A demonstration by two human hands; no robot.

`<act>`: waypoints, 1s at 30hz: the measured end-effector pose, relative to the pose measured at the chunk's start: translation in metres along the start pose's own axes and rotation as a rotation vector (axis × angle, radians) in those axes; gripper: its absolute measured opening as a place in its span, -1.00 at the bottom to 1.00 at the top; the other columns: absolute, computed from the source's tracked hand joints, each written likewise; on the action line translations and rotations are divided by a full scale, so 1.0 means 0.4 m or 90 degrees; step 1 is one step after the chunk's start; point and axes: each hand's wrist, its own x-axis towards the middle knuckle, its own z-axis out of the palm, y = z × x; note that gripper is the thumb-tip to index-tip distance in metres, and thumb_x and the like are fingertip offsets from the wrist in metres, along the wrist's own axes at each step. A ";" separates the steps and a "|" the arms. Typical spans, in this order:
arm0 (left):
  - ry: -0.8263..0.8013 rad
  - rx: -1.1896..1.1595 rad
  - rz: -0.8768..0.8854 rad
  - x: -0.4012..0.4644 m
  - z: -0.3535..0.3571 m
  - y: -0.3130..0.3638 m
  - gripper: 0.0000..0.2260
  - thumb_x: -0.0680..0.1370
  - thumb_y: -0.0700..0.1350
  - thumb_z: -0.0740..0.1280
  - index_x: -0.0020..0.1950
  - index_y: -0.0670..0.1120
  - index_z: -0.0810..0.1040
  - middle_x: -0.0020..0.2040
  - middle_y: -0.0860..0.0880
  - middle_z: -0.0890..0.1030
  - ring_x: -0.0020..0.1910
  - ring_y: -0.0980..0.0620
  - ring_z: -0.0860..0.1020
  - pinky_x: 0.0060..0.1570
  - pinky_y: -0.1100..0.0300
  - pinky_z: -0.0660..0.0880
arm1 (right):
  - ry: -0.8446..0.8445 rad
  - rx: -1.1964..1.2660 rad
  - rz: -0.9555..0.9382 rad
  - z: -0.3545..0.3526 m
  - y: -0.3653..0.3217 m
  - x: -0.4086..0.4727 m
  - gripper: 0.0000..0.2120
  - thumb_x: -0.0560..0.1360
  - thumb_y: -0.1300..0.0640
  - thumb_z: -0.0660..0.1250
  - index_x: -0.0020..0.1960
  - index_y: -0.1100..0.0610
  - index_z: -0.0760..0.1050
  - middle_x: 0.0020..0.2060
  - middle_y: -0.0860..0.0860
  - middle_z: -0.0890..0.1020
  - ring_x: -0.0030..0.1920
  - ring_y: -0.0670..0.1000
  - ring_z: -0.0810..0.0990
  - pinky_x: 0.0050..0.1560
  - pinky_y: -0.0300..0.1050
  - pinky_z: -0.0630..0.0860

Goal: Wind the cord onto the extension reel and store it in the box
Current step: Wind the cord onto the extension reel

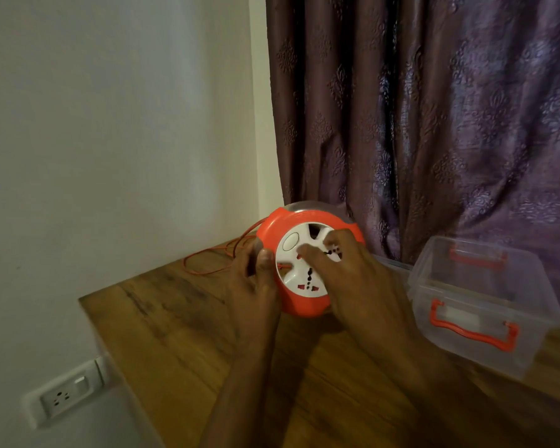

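Observation:
The round orange extension reel (304,305) with a white socket face stands tilted on the wooden table (181,321). My left hand (256,286) grips its left rim, thumb over the front edge. My right hand (346,273) lies on the white face with fingertips pressed into it near the centre. A thin orange cord (207,270) runs out from the reel's left side and lies in loose loops on the table's far left corner. The clear plastic box (485,305) with orange handles stands open and empty to the right of the reel.
A white wall with a socket plate (65,392) lies left of the table, below its edge. A purple patterned curtain (434,118) hangs right behind the reel and box. The table's left edge runs diagonally near the cord.

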 end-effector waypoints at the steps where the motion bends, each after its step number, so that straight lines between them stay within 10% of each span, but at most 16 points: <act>1: 0.000 -0.003 -0.006 0.001 -0.001 -0.002 -0.77 0.48 0.25 0.18 0.11 0.29 0.44 -0.03 0.38 0.52 -0.08 0.33 0.57 -0.19 0.46 0.48 | -0.029 -0.004 -0.034 -0.001 0.001 0.003 -0.49 0.52 0.01 0.22 0.41 -0.19 0.15 0.44 0.02 0.15 0.36 0.13 0.27 0.13 0.07 0.47; 10: -0.023 -0.008 -0.020 0.007 -0.003 -0.003 -0.87 0.50 0.21 0.21 0.04 0.32 0.45 -0.09 0.42 0.52 -0.09 0.50 0.51 -0.36 0.60 0.41 | -0.088 -0.072 -0.060 0.009 0.012 0.006 -0.37 0.54 -0.10 0.22 0.38 -0.32 -0.15 0.51 0.03 -0.08 0.41 0.20 0.23 0.19 0.13 0.43; 20: -0.062 0.007 0.035 -0.022 0.006 0.028 -0.78 0.50 0.13 0.21 0.14 0.18 0.44 -0.01 0.34 0.50 -0.08 0.49 0.50 -0.29 0.61 0.40 | 0.065 0.072 0.204 0.013 0.002 -0.006 -0.37 0.38 -0.42 0.08 0.40 -0.23 0.16 0.06 -0.03 0.62 0.03 0.08 0.59 -0.06 -0.03 0.52; 26: -0.034 0.003 -0.004 -0.016 0.006 0.009 -0.68 0.49 0.17 0.20 0.20 0.11 0.48 0.08 0.15 0.57 -0.08 0.24 0.58 -0.30 0.51 0.46 | 0.077 0.097 0.158 0.011 0.006 -0.004 -0.47 0.46 -0.19 0.27 0.38 -0.21 0.22 -0.01 -0.05 0.65 -0.04 0.07 0.62 -0.13 -0.06 0.51; 30: -0.010 -0.035 -0.042 -0.010 0.007 0.002 -0.62 0.52 0.15 0.20 0.25 0.02 0.51 0.08 0.11 0.60 -0.09 0.25 0.60 -0.32 0.50 0.49 | 0.008 0.006 0.001 -0.007 0.014 0.002 -0.48 0.50 0.05 0.26 0.40 -0.18 0.19 0.34 -0.01 0.35 0.20 0.08 0.46 -0.06 0.03 0.55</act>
